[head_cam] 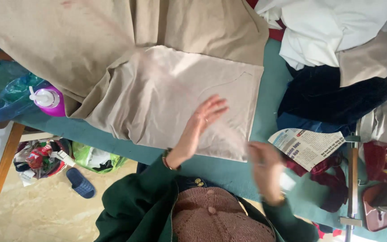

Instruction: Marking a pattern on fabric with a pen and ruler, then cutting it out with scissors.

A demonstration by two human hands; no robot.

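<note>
A large piece of beige cloth (157, 89) lies folded on a teal-covered table (272, 89). My left hand (200, 123) rests flat on the cloth with its fingers spread, near the cloth's right part. My right hand (265, 168) is blurred by motion at the cloth's lower right corner, above the teal cover; whether it holds something small and white is not clear. A faint curved line is marked on the cloth (229, 80) just beyond my left hand.
A heap of white, dark blue and beige fabrics (337, 49) fills the right end of the table. A folded newspaper (307, 145) lies beside my right hand. A pink pump bottle (50, 101) stands at the left. A blue slipper (80, 183) and a full waste basket (41, 157) sit on the floor.
</note>
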